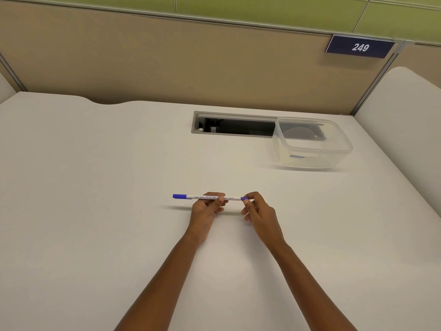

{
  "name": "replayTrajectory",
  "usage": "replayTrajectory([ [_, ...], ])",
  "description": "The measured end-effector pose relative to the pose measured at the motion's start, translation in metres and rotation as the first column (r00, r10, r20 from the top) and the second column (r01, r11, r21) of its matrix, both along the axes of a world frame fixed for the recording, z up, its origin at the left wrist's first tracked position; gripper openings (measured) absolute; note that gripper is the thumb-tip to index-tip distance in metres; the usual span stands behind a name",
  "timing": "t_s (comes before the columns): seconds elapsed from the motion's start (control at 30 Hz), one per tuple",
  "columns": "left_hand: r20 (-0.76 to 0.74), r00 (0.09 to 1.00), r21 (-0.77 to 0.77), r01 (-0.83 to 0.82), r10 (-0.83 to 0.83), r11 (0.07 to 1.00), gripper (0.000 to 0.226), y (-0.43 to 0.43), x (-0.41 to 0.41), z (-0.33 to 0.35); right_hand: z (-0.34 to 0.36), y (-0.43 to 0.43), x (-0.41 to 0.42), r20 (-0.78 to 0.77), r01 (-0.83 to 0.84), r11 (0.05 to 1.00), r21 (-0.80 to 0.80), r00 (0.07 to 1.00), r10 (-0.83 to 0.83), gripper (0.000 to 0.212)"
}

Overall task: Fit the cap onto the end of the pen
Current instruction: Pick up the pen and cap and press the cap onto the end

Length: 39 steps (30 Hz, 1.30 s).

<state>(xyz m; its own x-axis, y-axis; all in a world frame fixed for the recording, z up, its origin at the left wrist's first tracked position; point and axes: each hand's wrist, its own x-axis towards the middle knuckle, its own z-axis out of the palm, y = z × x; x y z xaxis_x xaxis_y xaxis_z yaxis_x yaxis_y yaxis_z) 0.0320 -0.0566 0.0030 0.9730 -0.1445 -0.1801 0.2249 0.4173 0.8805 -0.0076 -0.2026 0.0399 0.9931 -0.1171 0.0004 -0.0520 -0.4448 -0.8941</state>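
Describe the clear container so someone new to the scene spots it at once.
Start at the dark blue 249 sign on the partition, then drop straight down to the white desk. The clear plastic container sits there, overlapping the right end of the cable slot. It is the only see-through thing, with something small and blue inside.
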Motion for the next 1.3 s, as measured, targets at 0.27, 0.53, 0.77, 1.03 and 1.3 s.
replayTrajectory([
  [0.27, 0.004, 1.0, 0.006, 0.0, 0.0, 1.0, 0.017, 0.001, 0.001, -0.002, 0.01, -0.001, 0.008, -0.016, -0.02, 0.999, -0.042, 1.0, 0.019, 0.03],
  [0.53, 0.008, 1.0, -0.003, -0.002, 0.002, 1.0, 0.017, 0.0, 0.002, -0.002, 0.012, 0.003, 0.015, -0.22, 0.021, 0.995, 0.099, 0.976, 0.001, 0.041],
  [0.77, 0.006, 1.0, -0.052, -0.024, 0.024, 0.998, 0.017, 0.0, 0.001, -0.001, 0.006, 0.005, 0.004, -0.017, -0.058, 0.951, -0.303, 0.998, 0.056, 0.014],
  [1.03, 0.001, 1.0, -0.069, 0.005, -0.005, 0.998, 0.018, 0.002, 0.002, -0.001, 0.01, 0.0, 0.009, 0.041, -0.084, 0.855, -0.512, 0.992, 0.122, 0.019],
  [1.3, 0.008, 1.0, -0.053, 0.013, -0.013, 0.998, 0.018, 0.0, 0.001, 0.001, 0.015, 0.007, 0.018, -0.329, 0.044, 0.957, 0.288, 0.943, 0.056, 0.045],
])
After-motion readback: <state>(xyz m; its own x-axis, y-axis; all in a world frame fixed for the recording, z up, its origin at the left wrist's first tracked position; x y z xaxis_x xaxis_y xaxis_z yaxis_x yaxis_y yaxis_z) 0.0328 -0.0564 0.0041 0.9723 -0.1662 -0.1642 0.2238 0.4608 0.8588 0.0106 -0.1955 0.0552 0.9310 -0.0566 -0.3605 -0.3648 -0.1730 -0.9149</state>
